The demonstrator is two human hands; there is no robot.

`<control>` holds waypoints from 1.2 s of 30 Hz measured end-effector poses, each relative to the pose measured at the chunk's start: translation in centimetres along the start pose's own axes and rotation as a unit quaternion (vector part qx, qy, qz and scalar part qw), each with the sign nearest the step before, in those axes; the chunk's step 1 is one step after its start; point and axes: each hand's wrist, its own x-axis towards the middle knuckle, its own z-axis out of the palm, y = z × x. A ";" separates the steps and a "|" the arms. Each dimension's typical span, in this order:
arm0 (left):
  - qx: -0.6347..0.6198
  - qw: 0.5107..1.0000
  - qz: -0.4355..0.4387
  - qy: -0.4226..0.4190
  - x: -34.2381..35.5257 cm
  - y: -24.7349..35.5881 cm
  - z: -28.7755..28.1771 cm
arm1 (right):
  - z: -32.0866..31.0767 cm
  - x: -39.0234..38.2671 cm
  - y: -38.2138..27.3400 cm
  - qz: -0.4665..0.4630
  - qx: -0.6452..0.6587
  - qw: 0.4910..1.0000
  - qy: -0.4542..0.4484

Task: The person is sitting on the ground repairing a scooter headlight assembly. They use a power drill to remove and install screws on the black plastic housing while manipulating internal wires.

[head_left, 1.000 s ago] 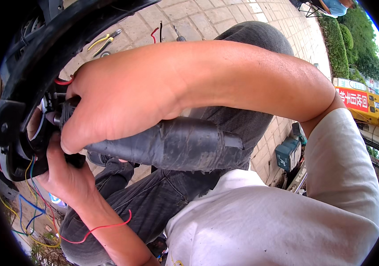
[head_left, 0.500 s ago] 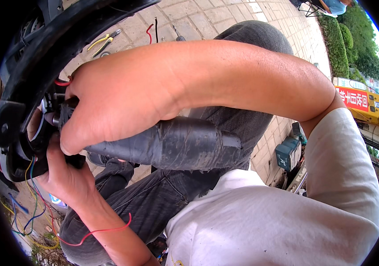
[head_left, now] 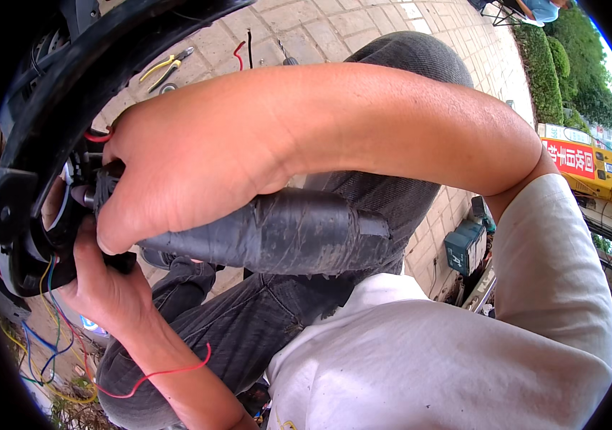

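My right hand (head_left: 184,161) is wrapped round a bulky tool bound in black tape (head_left: 313,233), its thick end toward my body. Past the fingers, a short metal tip (head_left: 88,196) points into a curved black plastic part (head_left: 13,208). Close below it, my left hand (head_left: 109,290) is closed on the lower part of that plastic piece, its thumb near my right hand's fingertips. Most of the right fingers and the contact at the tip are hidden. Thin coloured wires (head_left: 51,337) hang from the plastic part, and a red wire (head_left: 155,373) lies across my left forearm.
Yellow-handled pliers (head_left: 166,70), a drill bit (head_left: 286,54) and red and black wire ends (head_left: 240,54) are on the brick paving (head_left: 320,25). A dark teal box (head_left: 465,247) stands at the right, with a yellow vehicle (head_left: 606,172) beyond. A person (head_left: 542,10) sits far off.
The loose wires at the lower left have swung slightly. Both hands and the tape-bound tool have stayed almost in place.
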 end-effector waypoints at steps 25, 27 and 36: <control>-0.011 1.000 -0.028 0.006 0.2 -0.4 -0.8 | 0.0 -0.8 -0.4 0.023 -0.023 0.999 0.018; -0.003 1.000 -0.024 0.011 0.3 -0.3 -1.0 | 0.0 -0.8 -0.2 0.021 -0.009 1.000 0.021; -0.015 1.000 -0.002 0.012 0.0 -0.2 -0.5 | 0.1 0.8 0.7 -0.038 0.058 0.998 0.000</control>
